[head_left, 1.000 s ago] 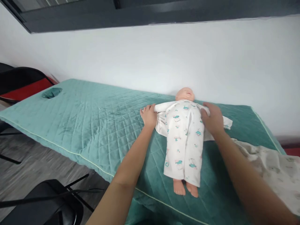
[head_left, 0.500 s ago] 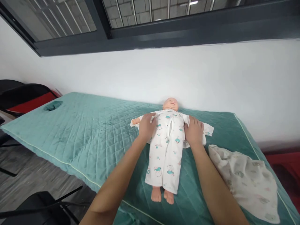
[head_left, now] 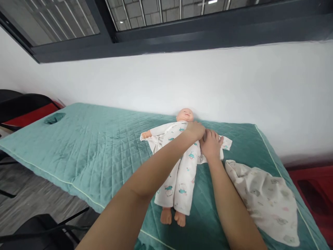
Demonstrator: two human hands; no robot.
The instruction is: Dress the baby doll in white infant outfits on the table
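Observation:
A baby doll lies face up on the green quilted cover, its head toward the wall and its bare feet toward me. White baby clothes with teal prints cover its body and legs. On the left, the doll's plain white arm rests over a spread part of the garment. My left hand reaches across the chest to the doll's right-side shoulder, fingers curled in at the cloth. Beside it, my right hand is closed around the garment near that arm. The printed sleeve sticks out beyond it. My fingertips are partly hidden.
A crumpled, printed white cloth lies on the bed at right. Black chairs stand at left, one at the lower left edge. Something red is beyond the right edge. A white wall and barred window rise behind.
My left hand has left the doll's left-side arm and crossed its chest to beside my right hand. My right hand stays at the right-side arm. The view has shifted slightly.

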